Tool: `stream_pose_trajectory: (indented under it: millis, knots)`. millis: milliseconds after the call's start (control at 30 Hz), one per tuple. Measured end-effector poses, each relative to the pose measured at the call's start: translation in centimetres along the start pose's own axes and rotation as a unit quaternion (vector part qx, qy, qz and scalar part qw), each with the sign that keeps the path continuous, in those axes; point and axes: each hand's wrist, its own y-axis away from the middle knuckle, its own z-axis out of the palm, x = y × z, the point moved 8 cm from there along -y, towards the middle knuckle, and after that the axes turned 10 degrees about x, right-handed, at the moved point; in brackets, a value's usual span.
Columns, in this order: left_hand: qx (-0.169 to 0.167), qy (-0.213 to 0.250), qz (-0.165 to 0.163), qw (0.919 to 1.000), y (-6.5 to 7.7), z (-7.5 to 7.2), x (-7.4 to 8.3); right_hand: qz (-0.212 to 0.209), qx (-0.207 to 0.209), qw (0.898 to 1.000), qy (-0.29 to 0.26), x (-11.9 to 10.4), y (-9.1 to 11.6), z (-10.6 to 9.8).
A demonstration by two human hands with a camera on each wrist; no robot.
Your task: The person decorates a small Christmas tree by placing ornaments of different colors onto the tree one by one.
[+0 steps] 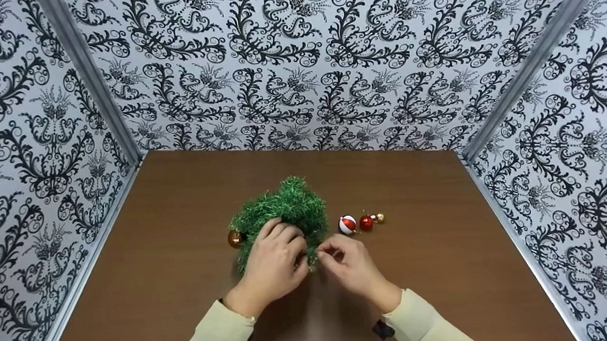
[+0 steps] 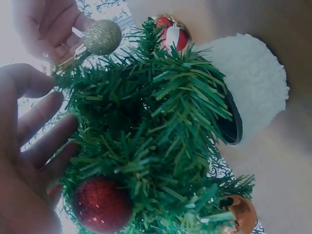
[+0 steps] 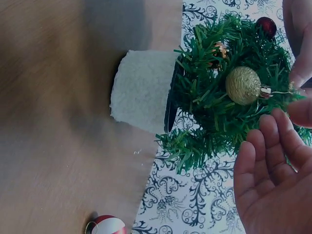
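Sleeves: a pair, pale yellow (image 1: 216, 331), at the near edge of view; a dark item (image 1: 383, 329) shows under the right cuff.
Right hand: one (image 1: 354, 265), beside the tree's near right side; thumb and forefinger narrowed to a pinch on the cord of the gold bauble, other fingers loosely bent.
Left hand: one (image 1: 277, 259), laid over the tree's near side; fingers bent among the greenery, thumb close to a branch tip; whether they grip it, one cannot tell.
Gold bauble: one, textured (image 3: 243, 86), with metal cap and cord, against the branches near both hands.
Tree: one, small, artificial, green (image 1: 290, 205), mid-bench, between and beyond the hands.
Base: one, white and fluffy, dark-rimmed (image 3: 144, 90), under the branches, standing on the bench.
Baubles on tree: one glittery red (image 2: 102, 204); one shiny copper (image 1: 235, 239), at the left side.
Loose baubles: right of the tree, one red-and-white (image 1: 347, 225), then one red (image 1: 366, 223), with a small gold one (image 1: 380, 218) just beside it.
Bench: brown, wood-look (image 1: 414, 179).
Walls: white, black scroll pattern (image 1: 288, 87), grey corner posts (image 1: 92, 72).
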Motion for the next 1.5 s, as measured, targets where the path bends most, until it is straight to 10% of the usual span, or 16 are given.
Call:
stream_pose_trajectory:
  millis: [400, 633, 1133, 1500]
  knots:
    - [0.118, -0.091, -0.095, 0.9842, 0.8, -2.2, -1.2, 0.010, -0.001, 0.999, 0.050, 2.0, 0.5, -0.5]
    - [0.065, -0.114, -0.181, 0.9747, 1.8, -1.0, -2.2, 0.031, -0.049, 0.987, 0.148, 4.4, 1.3, -0.5]
    - [-0.023, -0.138, -0.188, 0.9721, 1.8, 0.1, -2.8, 0.092, 0.009, 0.969, 0.231, 13.2, 1.0, -5.2]
    - [-0.027, -0.147, -0.195, 0.9694, 1.5, 0.4, -2.4, 0.062, -0.009, 0.963, 0.262, 14.6, -1.6, -3.4]
